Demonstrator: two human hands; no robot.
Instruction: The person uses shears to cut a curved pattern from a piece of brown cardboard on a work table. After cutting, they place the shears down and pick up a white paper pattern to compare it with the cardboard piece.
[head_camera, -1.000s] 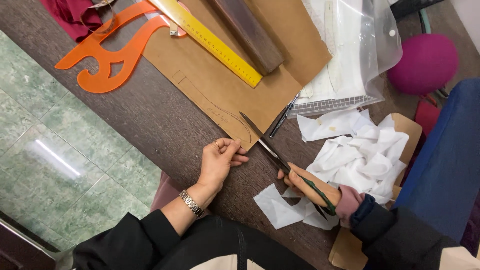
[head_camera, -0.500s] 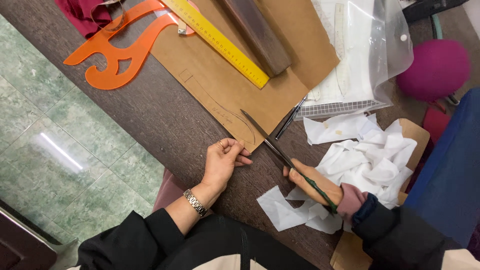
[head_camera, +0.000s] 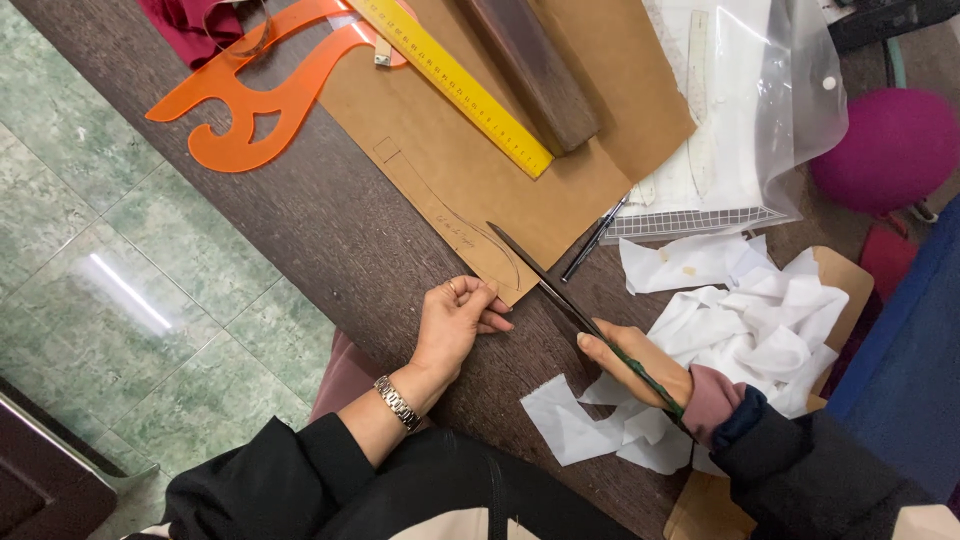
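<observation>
My right hand (head_camera: 640, 365) grips long dark scissors (head_camera: 545, 280), whose open blades sit at the near corner of a brown paper sheet (head_camera: 480, 150) with a curved pencil line drawn on it. The fingers of my left hand (head_camera: 455, 320) press on that corner of the brown paper, just left of the blades. A metal watch is on my left wrist. Both hands are over a dark wooden table (head_camera: 330, 230).
An orange curve template (head_camera: 260, 90), a yellow ruler (head_camera: 450, 80) and a dark wooden bar (head_camera: 535, 75) lie on the brown paper. A black pen (head_camera: 595, 238), a clear plastic folder (head_camera: 750, 110) and white paper scraps (head_camera: 740, 330) lie to the right. A magenta stool (head_camera: 890, 150) stands beside the table.
The scissors' blades have moved onto the corner of the brown paper. My left hand has stayed on the corner. The view has shifted slightly.
</observation>
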